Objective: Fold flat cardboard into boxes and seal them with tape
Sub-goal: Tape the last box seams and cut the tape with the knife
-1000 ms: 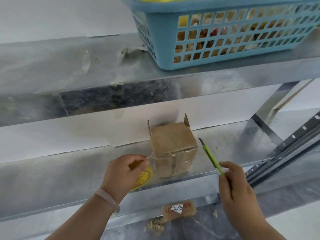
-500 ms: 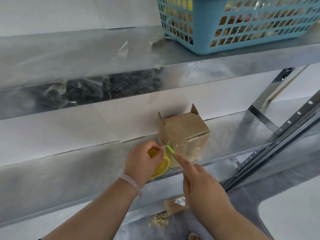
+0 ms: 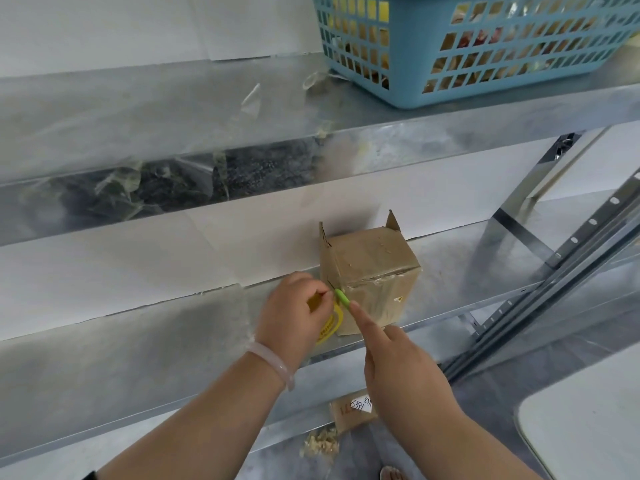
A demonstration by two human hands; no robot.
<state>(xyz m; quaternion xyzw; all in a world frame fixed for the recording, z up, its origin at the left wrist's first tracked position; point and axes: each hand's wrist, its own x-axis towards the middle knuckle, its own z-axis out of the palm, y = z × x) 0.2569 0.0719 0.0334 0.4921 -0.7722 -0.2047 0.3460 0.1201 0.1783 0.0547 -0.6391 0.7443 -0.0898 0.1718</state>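
Right hand (image 3: 401,368) has brought its gripped knife (image 3: 343,298) to the box's (image 3: 372,258) left edge, beside left hand (image 3: 291,317) clutching tape (image 3: 329,328).

Head-worn view, forward and down — close to shelf (image 3: 138,341)

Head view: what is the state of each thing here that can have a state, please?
cardboard box: upright on the lower shelf, top folded shut, two flap corners sticking up behind.
tape roll: gripped by the left hand, beside the box.
green cutter: held by the right hand, tip at the box's near corner.
blue basket: on the upper shelf, holding items.
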